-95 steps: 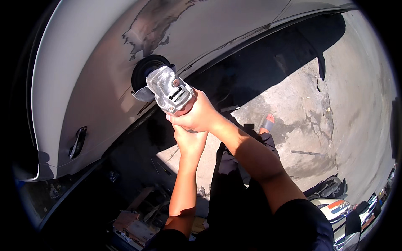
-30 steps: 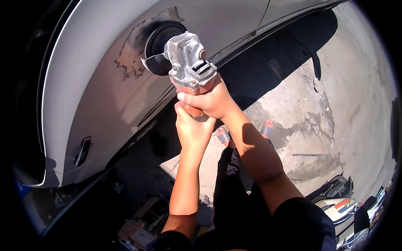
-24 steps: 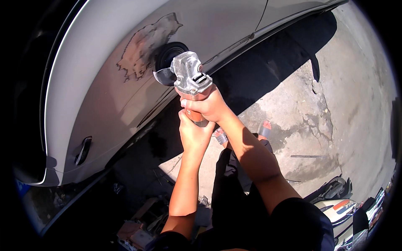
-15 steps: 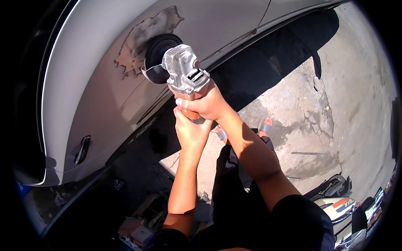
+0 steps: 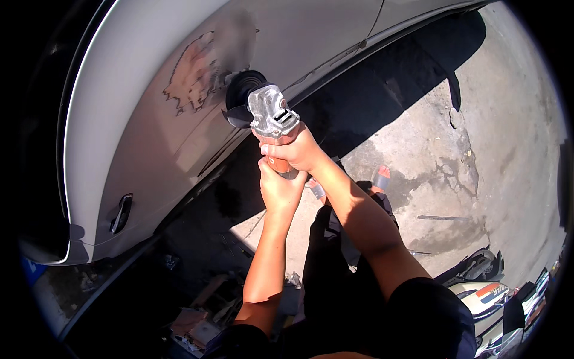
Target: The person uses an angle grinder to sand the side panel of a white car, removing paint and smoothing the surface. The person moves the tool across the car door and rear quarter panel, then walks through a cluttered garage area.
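Note:
Both my hands are wrapped round an angle grinder with a worn silver head and an orange body. My right hand grips it just behind the metal head. Below it, my left hand holds the rear of the body. The round black disc faces the silver car door; whether it touches the panel I cannot tell. Beside the disc, toward the upper left, a jagged patch of stripped paint shows brownish and grey, with a dark smear at its right side.
A dark door handle sticks out at the lower left of the panel. My feet in sandals stand on cracked concrete. A thin flat strip lies there. A motorbike is at the lower right, and clutter lies at the lower left.
The grinder and both hands have moved a little right and down along the door, away from the stripped patch. More of that patch and its dark smear now show. Both grips stay the same.

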`<state>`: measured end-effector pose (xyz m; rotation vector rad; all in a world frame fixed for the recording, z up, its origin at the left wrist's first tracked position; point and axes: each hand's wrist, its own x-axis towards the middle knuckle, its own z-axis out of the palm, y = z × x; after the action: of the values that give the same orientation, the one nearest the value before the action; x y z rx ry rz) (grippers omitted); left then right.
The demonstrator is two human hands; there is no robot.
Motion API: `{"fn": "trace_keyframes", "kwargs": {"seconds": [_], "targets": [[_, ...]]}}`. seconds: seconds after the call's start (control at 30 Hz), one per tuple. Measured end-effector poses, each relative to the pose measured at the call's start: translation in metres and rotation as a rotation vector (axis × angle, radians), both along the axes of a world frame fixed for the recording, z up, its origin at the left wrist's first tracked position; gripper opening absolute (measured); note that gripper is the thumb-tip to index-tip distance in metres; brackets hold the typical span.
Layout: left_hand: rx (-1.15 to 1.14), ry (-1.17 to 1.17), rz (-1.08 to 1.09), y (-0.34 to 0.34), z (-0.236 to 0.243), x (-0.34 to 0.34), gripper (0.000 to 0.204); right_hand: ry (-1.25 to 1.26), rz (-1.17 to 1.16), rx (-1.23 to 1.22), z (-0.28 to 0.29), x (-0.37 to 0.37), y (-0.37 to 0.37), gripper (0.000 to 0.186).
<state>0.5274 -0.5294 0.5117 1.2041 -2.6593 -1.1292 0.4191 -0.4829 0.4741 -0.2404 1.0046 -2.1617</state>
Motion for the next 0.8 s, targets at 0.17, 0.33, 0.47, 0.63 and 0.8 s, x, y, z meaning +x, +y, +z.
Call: {"fn": "trace_keyframes", "kwargs": {"seconds": [0.17,0.33,0.47,0.63,0.8], "targets": [[-0.077,0.072,0.020,0.003,0.024,-0.024,0.078,0.163,-0.062,-0.066,0.018,-0.018,0.004,0.043],[-0.098,0.017,0.018,0.000,0.007,-0.015,0.077,0.034,-0.027,-0.119,0.009,-0.013,0.004,0.047],[-0.052,-0.047,0.072,0.004,-0.002,0.005,0.076,-0.049,0.072,-0.050,-0.016,0.009,-0.005,0.046],[-0.133,-0.029,0.056,-0.005,0.008,-0.004,0.074,0.063,0.034,-0.128,0.003,-0.004,-0.005,0.045],[-0.111,-0.051,0.068,-0.004,-0.007,0.005,0.075,-0.045,0.049,-0.103,-0.010,0.008,-0.010,0.049]]}}
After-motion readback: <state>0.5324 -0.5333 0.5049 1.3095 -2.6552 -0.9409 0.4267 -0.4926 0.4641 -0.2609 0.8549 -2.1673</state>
